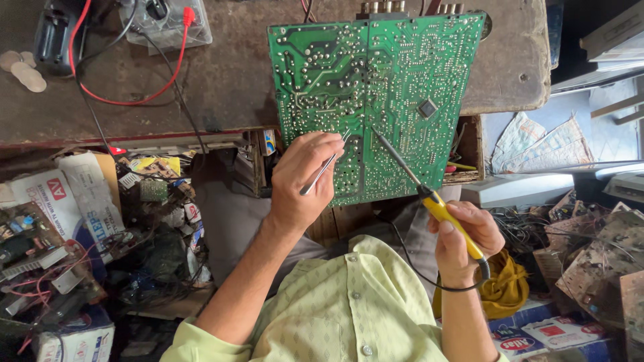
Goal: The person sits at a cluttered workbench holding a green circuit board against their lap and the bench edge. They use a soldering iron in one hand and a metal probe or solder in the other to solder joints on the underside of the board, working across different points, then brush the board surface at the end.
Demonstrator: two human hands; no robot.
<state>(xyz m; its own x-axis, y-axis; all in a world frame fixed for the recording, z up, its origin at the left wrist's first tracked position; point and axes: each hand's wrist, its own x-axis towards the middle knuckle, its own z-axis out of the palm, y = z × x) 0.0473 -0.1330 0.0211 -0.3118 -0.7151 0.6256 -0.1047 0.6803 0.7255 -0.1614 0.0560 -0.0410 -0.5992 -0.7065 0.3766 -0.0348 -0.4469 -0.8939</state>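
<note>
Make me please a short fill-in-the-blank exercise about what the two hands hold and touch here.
1. The right hand holds a soldering iron with a ____ handle.
2. The left hand holds metal ____.
3. Both tips meet on a ____ circuit board.

Missing words: yellow; tweezers; green

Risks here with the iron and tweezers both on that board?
1. The soldering iron tip lands among densely packed joints on the green circuit board; a slip might bridge neighbouring pads.
2. The board overhangs the workbench edge towards the lap, apparently unclamped; pressure from the tweezers in the left hand could tip or shift it.
3. The iron's black cord loops below the right hand, close to the shirt; a snag may jerk the hot tip.
</note>
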